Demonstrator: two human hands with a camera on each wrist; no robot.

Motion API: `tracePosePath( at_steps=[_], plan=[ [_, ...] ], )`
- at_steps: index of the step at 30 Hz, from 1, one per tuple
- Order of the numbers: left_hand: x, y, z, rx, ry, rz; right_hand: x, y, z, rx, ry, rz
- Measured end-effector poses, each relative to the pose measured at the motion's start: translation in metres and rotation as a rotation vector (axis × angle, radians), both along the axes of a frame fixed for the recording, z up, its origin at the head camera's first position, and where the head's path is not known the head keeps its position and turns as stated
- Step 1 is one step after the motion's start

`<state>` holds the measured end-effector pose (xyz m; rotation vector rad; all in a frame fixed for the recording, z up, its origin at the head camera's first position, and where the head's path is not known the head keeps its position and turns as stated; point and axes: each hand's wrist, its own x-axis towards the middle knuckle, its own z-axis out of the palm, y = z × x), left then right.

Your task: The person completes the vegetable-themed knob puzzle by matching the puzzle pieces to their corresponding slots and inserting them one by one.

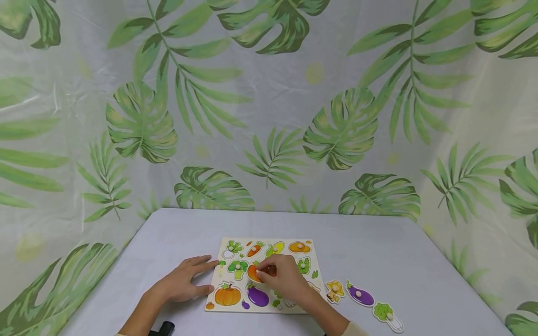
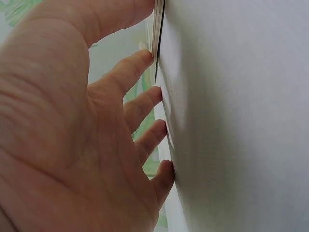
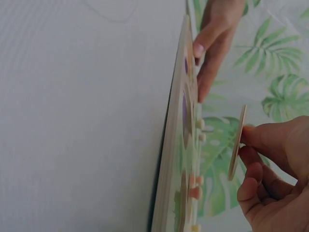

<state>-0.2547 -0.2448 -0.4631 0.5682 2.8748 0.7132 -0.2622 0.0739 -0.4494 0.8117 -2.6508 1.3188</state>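
mostly hidden, the orange piece (image 1: 253, 273) is pinched by the right hand (image 1: 283, 280); left hand (image 1: 182, 282) flat on table.

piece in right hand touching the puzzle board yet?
Apart. The right wrist view shows the round piece, pinched by the right hand, held clear of the puzzle board with backdrop visible between them.

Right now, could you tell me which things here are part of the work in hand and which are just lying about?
In use:
puzzle board
orange piece, pinched by the right hand and lifted off the board
left hand, steadying the board's edge

Lying about:
yellow piece
eggplant piece
cabbage piece
black object at the table's near edge
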Motion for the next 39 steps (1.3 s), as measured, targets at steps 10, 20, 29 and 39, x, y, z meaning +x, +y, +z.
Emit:
tracePosePath(
  at_steps=[10,20,29,39],
  plan=[
    [0.0,0.001,0.001,-0.006,0.003,0.004,0.006,-0.022,0.0,-0.012,-0.038,0.036],
    [0.0,0.001,0.002,-0.011,-0.006,0.003,0.011,-0.043,-0.005,0.004,-0.044,0.088],
    [0.0,-0.001,0.0,-0.015,0.016,-0.003,0.014,-0.059,-0.005,0.024,-0.104,0.12],
    [-0.002,-0.002,-0.003,-0.01,0.049,-0.017,0.014,-0.072,-0.007,0.112,-0.119,0.122]
  ],
)
